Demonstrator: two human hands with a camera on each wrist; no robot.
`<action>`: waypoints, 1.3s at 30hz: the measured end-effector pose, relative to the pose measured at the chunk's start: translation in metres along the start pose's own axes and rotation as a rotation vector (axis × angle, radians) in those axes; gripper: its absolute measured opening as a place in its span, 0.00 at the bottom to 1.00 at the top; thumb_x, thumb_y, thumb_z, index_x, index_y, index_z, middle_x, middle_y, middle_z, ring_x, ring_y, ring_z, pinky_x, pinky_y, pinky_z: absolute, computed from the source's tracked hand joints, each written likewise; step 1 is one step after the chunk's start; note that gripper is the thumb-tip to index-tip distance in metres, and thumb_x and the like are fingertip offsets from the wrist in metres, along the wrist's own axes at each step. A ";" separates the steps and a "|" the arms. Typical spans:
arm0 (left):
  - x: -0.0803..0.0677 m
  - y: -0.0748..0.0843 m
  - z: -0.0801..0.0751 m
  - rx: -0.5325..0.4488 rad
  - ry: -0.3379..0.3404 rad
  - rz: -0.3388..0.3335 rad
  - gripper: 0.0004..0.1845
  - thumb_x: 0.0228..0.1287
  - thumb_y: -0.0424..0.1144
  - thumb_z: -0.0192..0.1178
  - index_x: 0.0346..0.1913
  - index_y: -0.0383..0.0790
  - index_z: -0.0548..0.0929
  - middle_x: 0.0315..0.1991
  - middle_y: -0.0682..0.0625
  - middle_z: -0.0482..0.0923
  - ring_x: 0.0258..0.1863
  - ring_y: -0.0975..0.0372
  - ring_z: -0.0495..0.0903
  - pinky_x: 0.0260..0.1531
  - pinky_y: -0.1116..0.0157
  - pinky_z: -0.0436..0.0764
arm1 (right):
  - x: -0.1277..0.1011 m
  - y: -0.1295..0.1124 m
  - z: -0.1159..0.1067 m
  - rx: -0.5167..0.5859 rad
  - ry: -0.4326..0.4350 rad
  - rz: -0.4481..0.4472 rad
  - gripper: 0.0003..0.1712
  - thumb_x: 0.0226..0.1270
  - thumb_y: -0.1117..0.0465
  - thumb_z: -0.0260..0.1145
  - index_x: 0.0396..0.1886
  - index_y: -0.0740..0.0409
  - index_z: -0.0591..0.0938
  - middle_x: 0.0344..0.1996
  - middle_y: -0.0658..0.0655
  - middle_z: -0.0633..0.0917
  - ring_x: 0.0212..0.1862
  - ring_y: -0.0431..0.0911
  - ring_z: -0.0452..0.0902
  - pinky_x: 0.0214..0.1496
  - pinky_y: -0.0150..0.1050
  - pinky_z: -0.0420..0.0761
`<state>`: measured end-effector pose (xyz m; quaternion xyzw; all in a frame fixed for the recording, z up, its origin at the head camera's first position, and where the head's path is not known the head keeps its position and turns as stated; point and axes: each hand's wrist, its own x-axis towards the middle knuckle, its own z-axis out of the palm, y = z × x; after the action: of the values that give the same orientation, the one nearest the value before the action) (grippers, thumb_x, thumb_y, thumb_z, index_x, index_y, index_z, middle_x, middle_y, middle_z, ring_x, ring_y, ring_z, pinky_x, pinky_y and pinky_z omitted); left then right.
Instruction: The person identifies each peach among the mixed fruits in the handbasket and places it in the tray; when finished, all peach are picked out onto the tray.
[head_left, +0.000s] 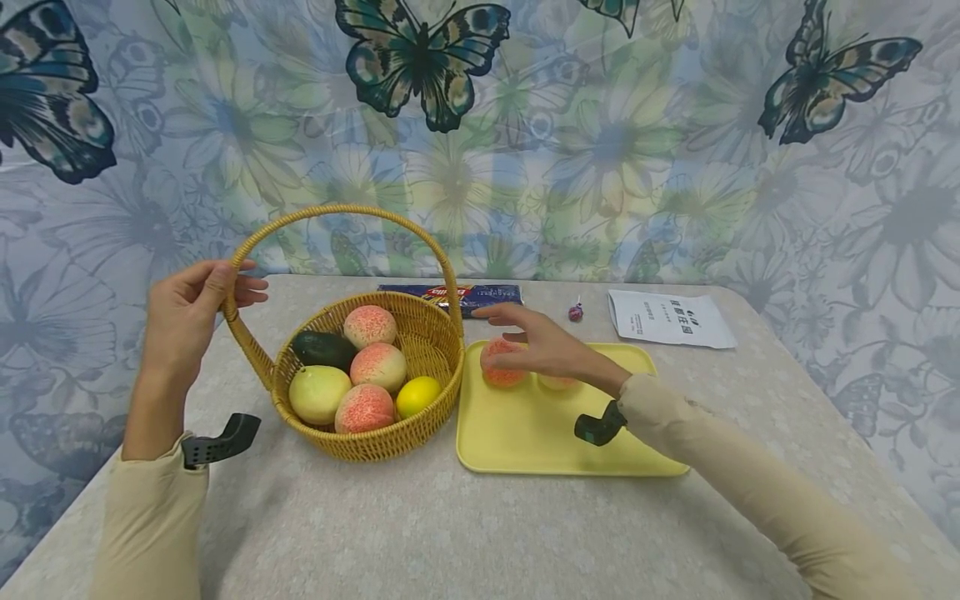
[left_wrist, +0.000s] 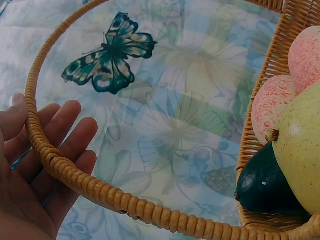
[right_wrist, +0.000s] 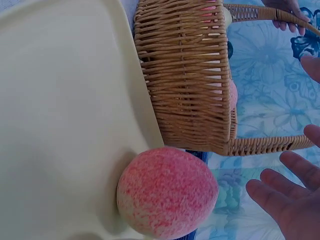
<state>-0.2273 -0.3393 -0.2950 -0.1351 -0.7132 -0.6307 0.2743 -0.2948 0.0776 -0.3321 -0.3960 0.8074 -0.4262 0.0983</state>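
Observation:
A wicker basket (head_left: 375, 442) stands left of centre on the table. It holds three peaches (head_left: 378, 367), a dark avocado (head_left: 322, 348), a pale green fruit (head_left: 318, 393) and a lemon (head_left: 417, 396). My left hand (head_left: 251, 279) holds the left side of the basket handle (left_wrist: 100, 192), thumb in front and fingers behind. A yellow tray (head_left: 525, 433) lies right of the basket. On it sits a peach (right_wrist: 167, 192), with a second peach (head_left: 558, 383) partly hidden under my wrist. My right hand (head_left: 495, 337) hovers open just above the first peach, its fingers (right_wrist: 290, 205) spread and not touching it.
At the back of the table lie a blue packet (head_left: 450, 293), a small wrapped lollipop (head_left: 575, 312) and a printed paper sheet (head_left: 667, 318). A butterfly-patterned curtain hangs close behind the table. The tray's near half is bare.

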 end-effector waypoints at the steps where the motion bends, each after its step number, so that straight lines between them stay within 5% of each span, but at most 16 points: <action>1: 0.000 0.000 0.000 0.001 0.001 0.000 0.18 0.70 0.39 0.56 0.50 0.24 0.80 0.31 0.53 0.87 0.29 0.65 0.86 0.37 0.77 0.81 | 0.001 -0.001 0.001 0.002 -0.002 0.000 0.35 0.60 0.47 0.70 0.67 0.40 0.69 0.66 0.46 0.69 0.69 0.48 0.62 0.69 0.47 0.67; 10: 0.000 0.000 0.000 0.019 0.004 -0.002 0.19 0.69 0.40 0.56 0.50 0.23 0.80 0.31 0.53 0.87 0.29 0.65 0.86 0.36 0.77 0.81 | 0.013 -0.009 0.007 0.023 -0.032 -0.041 0.36 0.63 0.53 0.69 0.69 0.50 0.67 0.68 0.50 0.68 0.68 0.45 0.64 0.70 0.46 0.66; 19: -0.001 -0.001 -0.001 0.031 0.006 -0.010 0.19 0.69 0.40 0.56 0.50 0.24 0.80 0.31 0.53 0.87 0.29 0.65 0.86 0.37 0.77 0.81 | 0.023 -0.016 0.014 0.012 -0.048 -0.059 0.34 0.62 0.52 0.69 0.68 0.44 0.68 0.67 0.52 0.68 0.68 0.51 0.65 0.67 0.42 0.70; 30: 0.000 -0.001 0.000 0.015 -0.001 0.000 0.20 0.70 0.40 0.56 0.51 0.22 0.79 0.31 0.53 0.87 0.30 0.65 0.86 0.36 0.77 0.81 | 0.040 -0.021 0.025 -0.025 -0.089 -0.058 0.39 0.62 0.52 0.69 0.71 0.51 0.65 0.69 0.52 0.67 0.70 0.50 0.62 0.71 0.48 0.65; 39: 0.001 0.000 0.001 0.037 0.000 -0.018 0.19 0.69 0.41 0.56 0.50 0.25 0.80 0.31 0.53 0.87 0.30 0.66 0.86 0.37 0.77 0.81 | 0.051 -0.020 0.034 -0.058 -0.121 -0.023 0.40 0.62 0.48 0.68 0.72 0.47 0.63 0.70 0.47 0.64 0.71 0.49 0.60 0.70 0.45 0.66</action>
<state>-0.2281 -0.3381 -0.2945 -0.1235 -0.7258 -0.6201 0.2710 -0.3006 0.0134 -0.3283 -0.4330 0.8073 -0.3791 0.1306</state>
